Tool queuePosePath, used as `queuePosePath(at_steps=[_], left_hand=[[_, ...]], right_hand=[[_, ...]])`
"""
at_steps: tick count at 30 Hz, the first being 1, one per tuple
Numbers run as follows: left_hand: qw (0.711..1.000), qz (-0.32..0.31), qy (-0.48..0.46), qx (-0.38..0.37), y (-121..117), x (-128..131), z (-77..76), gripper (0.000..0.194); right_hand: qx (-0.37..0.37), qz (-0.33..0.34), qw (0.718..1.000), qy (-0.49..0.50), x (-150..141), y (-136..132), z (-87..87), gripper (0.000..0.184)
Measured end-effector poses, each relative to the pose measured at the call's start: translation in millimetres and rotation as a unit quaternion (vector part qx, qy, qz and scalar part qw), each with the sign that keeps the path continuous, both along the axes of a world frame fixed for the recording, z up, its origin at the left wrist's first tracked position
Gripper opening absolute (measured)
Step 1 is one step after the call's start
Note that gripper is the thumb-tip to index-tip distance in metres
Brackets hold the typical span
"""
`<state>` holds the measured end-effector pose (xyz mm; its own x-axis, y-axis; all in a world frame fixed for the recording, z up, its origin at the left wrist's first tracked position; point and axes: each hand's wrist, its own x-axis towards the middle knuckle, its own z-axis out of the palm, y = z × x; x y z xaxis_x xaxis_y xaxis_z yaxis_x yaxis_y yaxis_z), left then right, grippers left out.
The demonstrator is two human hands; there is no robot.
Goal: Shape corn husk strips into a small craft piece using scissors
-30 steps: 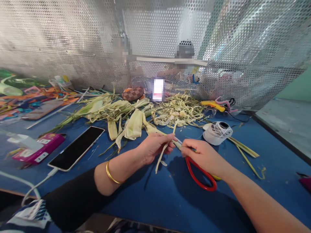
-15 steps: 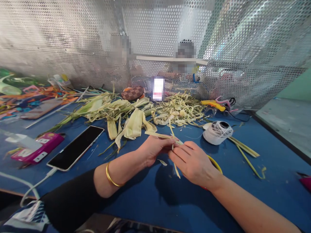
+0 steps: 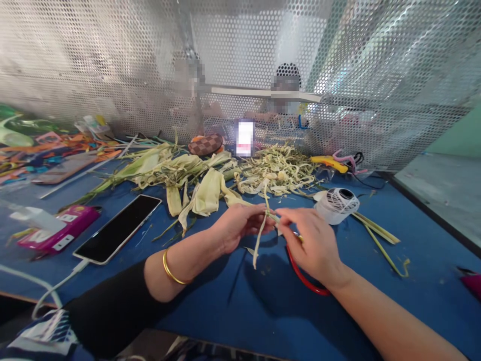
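Observation:
My left hand (image 3: 240, 225) pinches a pale green leaf strip (image 3: 260, 239) whose loose end hangs down toward the blue table (image 3: 233, 301). My right hand (image 3: 313, 243) meets it from the right, fingers closed round red-handled scissors (image 3: 300, 275) with the handle loop hanging below the palm. The scissor tip sits at the strip between the two hands. A gold bangle (image 3: 170, 271) circles my left wrist.
Long leaves (image 3: 176, 173) and a heap of cut scraps (image 3: 278, 173) lie behind my hands. A white thread spool (image 3: 336, 204) stands to the right, a phone (image 3: 118, 228) and pink box (image 3: 60, 230) to the left. Perforated metal screen (image 3: 112, 70) walls the back; people sit beyond it.
My right hand turned back so the red scissor loop shows below it again. The strip's loose end now hangs down from my left fingers.

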<state>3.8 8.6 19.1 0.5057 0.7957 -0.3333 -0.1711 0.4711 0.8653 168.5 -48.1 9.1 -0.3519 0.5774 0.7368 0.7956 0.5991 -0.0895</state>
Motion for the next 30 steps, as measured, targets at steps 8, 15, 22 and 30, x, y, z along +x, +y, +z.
queuePosePath(at_steps=[8,15,22,30], left_hand=[[0.998,-0.001,0.018,0.068,-3,1,-0.2,0.020],[0.996,0.032,0.038,0.079,-4,6,-7.1,0.017],[0.989,-0.059,0.065,0.121,-2,2,-1.2,0.023],[0.998,-0.016,0.061,0.029,17,-7,9.7,0.021]], right_hand=[[-0.398,-0.029,0.904,0.156,5,9,0.5,0.029],[-0.347,-0.047,0.926,0.141,2,7,0.8,0.024],[-0.336,-0.014,0.922,0.192,0,8,-0.7,0.020],[-0.124,-0.035,0.987,0.095,21,10,9.6,0.017]])
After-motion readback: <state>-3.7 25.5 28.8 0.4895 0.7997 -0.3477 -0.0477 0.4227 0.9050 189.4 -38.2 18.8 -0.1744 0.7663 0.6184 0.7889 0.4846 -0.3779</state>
